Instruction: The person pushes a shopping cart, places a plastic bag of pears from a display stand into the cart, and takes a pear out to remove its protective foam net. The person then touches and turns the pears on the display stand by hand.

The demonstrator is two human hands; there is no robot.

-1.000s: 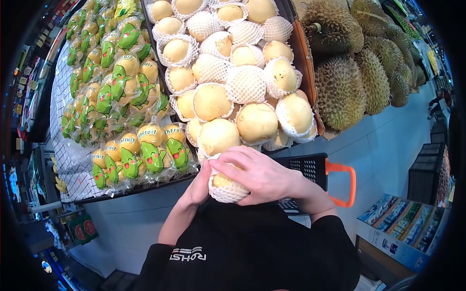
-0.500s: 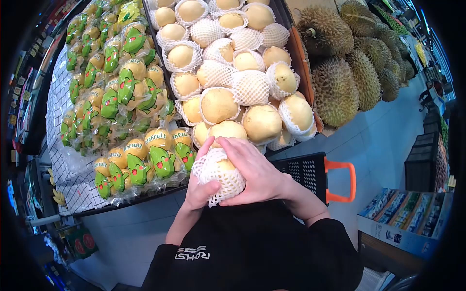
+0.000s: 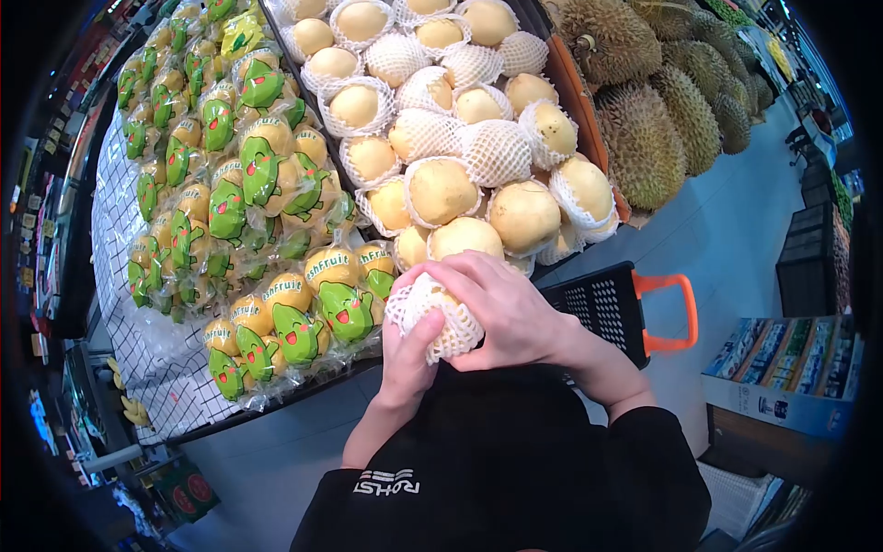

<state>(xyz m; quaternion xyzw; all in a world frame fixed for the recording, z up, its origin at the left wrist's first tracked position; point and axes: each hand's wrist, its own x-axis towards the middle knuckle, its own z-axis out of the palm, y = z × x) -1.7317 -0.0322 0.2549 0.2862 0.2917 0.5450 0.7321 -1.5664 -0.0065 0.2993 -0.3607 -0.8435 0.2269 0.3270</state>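
A round pale-yellow fruit (image 3: 452,333), melon- or pear-like and wrapped in a white foam net, is held in front of my chest. My left hand (image 3: 405,361) wraps around its left side, with the thumb pressed on the net. Over its top and right side curls my right hand (image 3: 520,317), the fingertips of both hands close together. Just beyond them, similar yellow fruits (image 3: 524,216) lie piled in a display box, most in foam nets. How far the net covers the held fruit's far side is hidden.
Left of the box, bagged yellow fruits (image 3: 262,170) with green cartoon prints cover a display. Spiky durians (image 3: 639,143) are heaped at the right. A black shopping basket (image 3: 602,308) with an orange handle (image 3: 688,317) sits beside my right forearm. A carton of packets (image 3: 782,368) stands farther right.
The view has shifted, so the stand and hands appear farther right. Both hands still hold the netted fruit, which has turned slightly, and my left thumb sits higher on it.
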